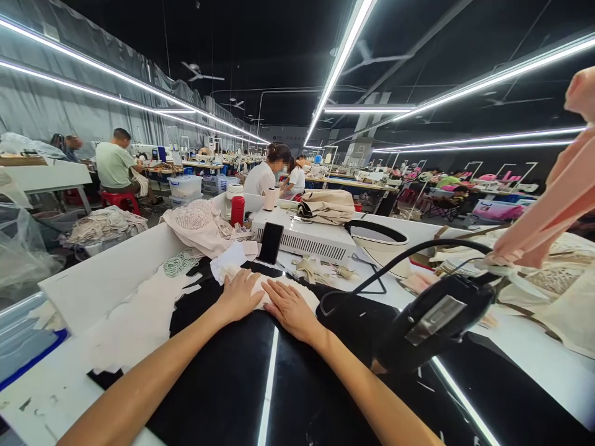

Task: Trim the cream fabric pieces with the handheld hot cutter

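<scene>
Cream cloth (307,295) lies on the black work surface (218,384), long axis running left to right, directly under both hands. Left hand (238,296) and right hand (292,310) touch it equally, fingers extended, flat, grasping nothing visible.

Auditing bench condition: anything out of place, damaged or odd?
Mainly the black device on the right: its silver patch looks like tape, possibly a repair, and pink cloth looks knotted near its top. Also untidy: loose pale scraps in front of the white vented box. I see no spill.
</scene>
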`<state>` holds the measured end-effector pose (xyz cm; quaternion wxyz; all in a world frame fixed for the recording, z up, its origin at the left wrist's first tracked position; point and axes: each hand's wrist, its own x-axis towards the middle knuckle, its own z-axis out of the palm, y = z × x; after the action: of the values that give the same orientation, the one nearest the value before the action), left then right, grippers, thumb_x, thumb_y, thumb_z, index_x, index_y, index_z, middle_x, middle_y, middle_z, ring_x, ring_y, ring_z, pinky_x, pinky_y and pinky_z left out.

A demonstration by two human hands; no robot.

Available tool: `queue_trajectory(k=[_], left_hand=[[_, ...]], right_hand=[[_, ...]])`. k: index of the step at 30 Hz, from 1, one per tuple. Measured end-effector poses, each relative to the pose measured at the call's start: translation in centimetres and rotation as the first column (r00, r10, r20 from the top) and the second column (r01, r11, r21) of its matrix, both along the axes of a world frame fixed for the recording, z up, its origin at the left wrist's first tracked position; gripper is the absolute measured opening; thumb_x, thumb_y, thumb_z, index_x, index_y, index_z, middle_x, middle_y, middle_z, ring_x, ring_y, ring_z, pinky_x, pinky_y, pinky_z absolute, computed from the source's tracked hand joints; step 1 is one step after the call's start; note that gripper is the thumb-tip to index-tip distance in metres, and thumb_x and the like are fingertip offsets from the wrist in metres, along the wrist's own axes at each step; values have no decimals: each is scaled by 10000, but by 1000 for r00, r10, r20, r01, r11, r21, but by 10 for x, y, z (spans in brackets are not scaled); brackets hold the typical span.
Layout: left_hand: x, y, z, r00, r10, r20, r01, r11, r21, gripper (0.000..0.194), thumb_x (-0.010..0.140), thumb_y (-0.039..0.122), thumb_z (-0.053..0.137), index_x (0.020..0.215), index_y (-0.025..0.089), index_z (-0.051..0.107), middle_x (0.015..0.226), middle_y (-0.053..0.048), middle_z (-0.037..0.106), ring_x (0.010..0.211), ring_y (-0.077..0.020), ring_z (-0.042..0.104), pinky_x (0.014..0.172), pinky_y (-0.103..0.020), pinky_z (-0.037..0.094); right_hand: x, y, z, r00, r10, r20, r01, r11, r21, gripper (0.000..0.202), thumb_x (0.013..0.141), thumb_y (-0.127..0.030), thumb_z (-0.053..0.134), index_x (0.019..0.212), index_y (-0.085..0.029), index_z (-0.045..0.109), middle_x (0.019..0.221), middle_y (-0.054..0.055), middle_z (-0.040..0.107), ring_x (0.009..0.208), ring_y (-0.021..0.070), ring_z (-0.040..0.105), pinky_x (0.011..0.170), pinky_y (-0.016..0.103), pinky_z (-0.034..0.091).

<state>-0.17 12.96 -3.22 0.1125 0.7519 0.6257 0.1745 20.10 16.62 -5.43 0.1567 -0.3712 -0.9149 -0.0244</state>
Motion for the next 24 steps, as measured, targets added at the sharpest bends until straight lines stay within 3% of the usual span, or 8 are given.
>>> queue_trajectory(k=[7,12,15,17,19,24], left_hand=[[-3,-2,14,992,-27,126,26,1000,11,671,1019,461,525,1605,199,329,1687,-201,291,1574,-386,248,1209,-733,224],[-22,-22,41,983,-20,184,-2,993,117,615,1034,476,536,1582,240,387,1684,-110,340,1569,-292,287,1274,-525,263],[-56,-42,56,981,81,175,-106,984,142,420,1056,384,512,1440,220,560,1505,-96,569,1394,-254,531,1179,-385,419],[-86,-59,61,968,205,148,-223,967,119,282,1052,343,519,1237,198,674,1275,-91,692,1181,-251,660,1046,-370,515],[-119,-77,60,934,342,108,-352,930,103,221,1054,312,524,1136,184,683,1143,-87,712,1082,-252,681,989,-402,535],[-176,-110,39,823,567,27,-567,822,41,250,1020,339,652,1179,146,652,1182,-86,673,1075,-241,665,967,-468,555]], right_hand=[[4,-17,11,996,5,-84,-4,1000,7,556,1055,-402,490,1583,-241,432,1638,142,450,1523,324,439,1222,566,415],[1,-34,12,984,60,-165,-66,997,-29,564,1068,-442,426,1576,-197,440,1628,170,461,1505,346,463,1224,600,404],[-4,-49,14,972,97,-216,-113,992,-62,563,1075,-467,385,1578,-220,435,1631,148,465,1506,332,465,1218,585,425],[-8,-61,16,958,115,-263,-145,985,-96,551,1071,-482,393,1574,-263,444,1633,118,470,1508,325,462,1217,577,433],[-14,-72,19,941,134,-310,-180,976,-124,532,1060,-487,426,1559,-306,466,1623,92,489,1503,322,469,1223,578,428],[-32,-91,24,915,172,-365,-244,957,-160,488,1037,-474,490,1505,-343,534,1587,68,537,1487,331,489,1230,597,415]])
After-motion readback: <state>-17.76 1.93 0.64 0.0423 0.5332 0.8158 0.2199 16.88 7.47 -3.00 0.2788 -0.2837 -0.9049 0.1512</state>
